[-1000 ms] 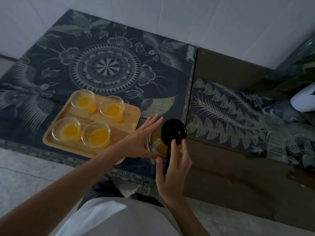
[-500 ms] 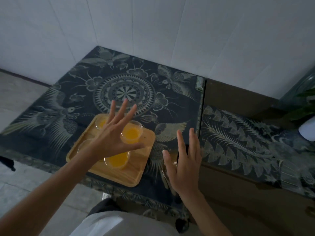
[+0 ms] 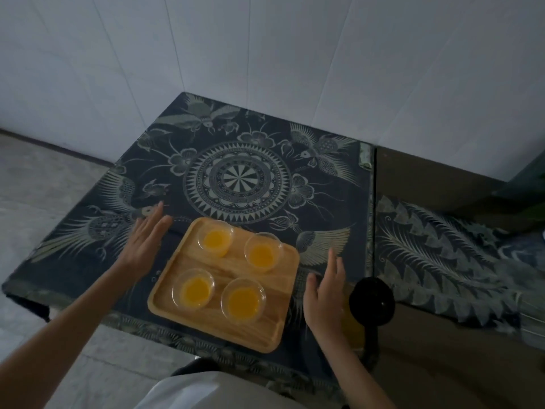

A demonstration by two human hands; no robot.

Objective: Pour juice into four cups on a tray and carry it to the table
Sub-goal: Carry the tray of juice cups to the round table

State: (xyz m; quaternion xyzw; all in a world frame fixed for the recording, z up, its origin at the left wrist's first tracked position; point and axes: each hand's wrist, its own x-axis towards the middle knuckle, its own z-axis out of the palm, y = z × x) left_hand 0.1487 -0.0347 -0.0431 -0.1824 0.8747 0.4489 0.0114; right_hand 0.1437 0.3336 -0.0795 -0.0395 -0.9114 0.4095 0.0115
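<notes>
A wooden tray [image 3: 274, 326] lies near the front edge of a dark patterned table [image 3: 236, 178]. On it stand several clear cups with orange juice, among them one at the back left [image 3: 215, 237], one at the back right [image 3: 262, 255] and one at the front right [image 3: 243, 299]. My left hand [image 3: 147, 240] hovers open just left of the tray. My right hand [image 3: 326, 293] is open just right of it. Neither hand touches the tray. Behind my right hand stands a juice jug with a black lid [image 3: 371, 301].
A white tiled wall [image 3: 265, 54] rises behind the table. A lower brown surface with a leaf-patterned cloth [image 3: 442, 261] adjoins on the right. Grey floor [image 3: 44, 187] lies to the left. My white shirt fills the bottom edge.
My right hand has let go of the jug's lid and moved left beside the tray. My left hand has swung across the cups to the tray's left side. The view has tilted up.
</notes>
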